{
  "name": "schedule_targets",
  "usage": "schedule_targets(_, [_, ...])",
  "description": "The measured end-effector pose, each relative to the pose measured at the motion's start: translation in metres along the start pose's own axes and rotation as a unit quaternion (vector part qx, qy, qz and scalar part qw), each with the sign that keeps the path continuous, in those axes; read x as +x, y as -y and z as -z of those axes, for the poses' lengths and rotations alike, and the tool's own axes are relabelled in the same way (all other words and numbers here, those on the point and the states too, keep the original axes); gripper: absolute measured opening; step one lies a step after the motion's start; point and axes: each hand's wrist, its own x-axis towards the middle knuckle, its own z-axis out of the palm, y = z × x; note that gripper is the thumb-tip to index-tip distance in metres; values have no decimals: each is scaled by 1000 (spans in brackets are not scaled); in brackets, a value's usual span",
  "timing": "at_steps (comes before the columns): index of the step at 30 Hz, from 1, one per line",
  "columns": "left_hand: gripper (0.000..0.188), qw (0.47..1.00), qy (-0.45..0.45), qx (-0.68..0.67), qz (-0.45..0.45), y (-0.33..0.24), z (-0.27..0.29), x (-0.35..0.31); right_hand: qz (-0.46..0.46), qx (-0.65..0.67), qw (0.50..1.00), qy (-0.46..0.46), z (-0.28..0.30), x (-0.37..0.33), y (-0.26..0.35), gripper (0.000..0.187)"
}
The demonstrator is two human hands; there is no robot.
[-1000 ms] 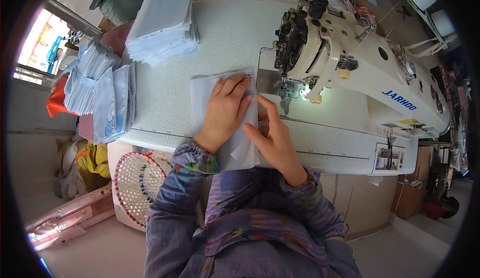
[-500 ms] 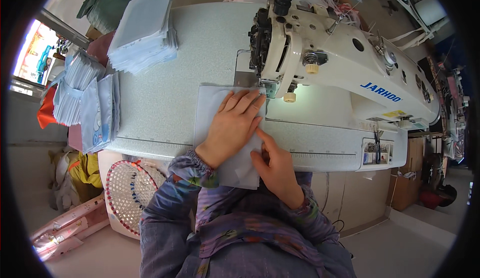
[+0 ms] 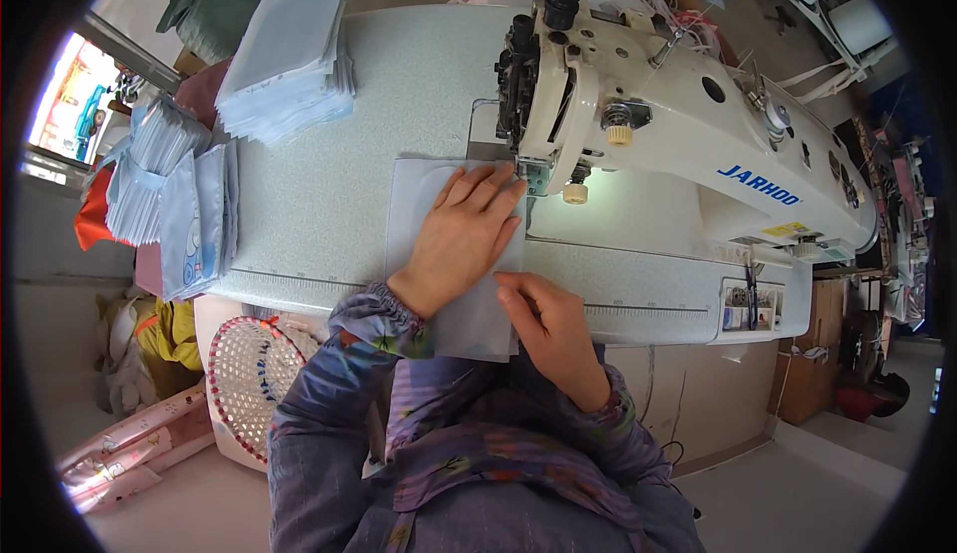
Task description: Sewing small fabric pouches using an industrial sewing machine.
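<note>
A pale blue-grey folded piece of fabric (image 3: 407, 214) lies flat on the sewing machine table. Its far right corner reaches the presser foot (image 3: 536, 176) of the white sewing machine (image 3: 638, 135), and its near end hangs over the table's front edge. My left hand (image 3: 454, 234) rests flat on the fabric, fingers stretched toward the needle area. At the fabric's right edge is my right hand (image 3: 553, 329), with thumb and forefinger close together on the cloth and the other fingers curled. The needle itself is too small to make out.
A stack of pale blue fabric pieces (image 3: 284, 65) stands at the table's far left. Tied bundles of printed pieces (image 3: 159, 194) sit at its left edge. A woven basket (image 3: 254, 374) is below the table. A small tray (image 3: 753, 306) with scissors is set at the right.
The fabric has slid a little forward, away from me, under my left hand. My right hand has slipped slightly nearer to me along the edge, its forefinger drawn back from the left hand.
</note>
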Motion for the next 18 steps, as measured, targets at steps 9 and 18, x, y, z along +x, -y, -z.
schedule_targets(9, [23,999,-16,-50,-6,7,10,0,-144,136,978,65,15,-31,6,57])
schedule_targets(18, [24,994,41,-100,0,-32,52,-73,-144,132,980,37,5,-50,-2,68])
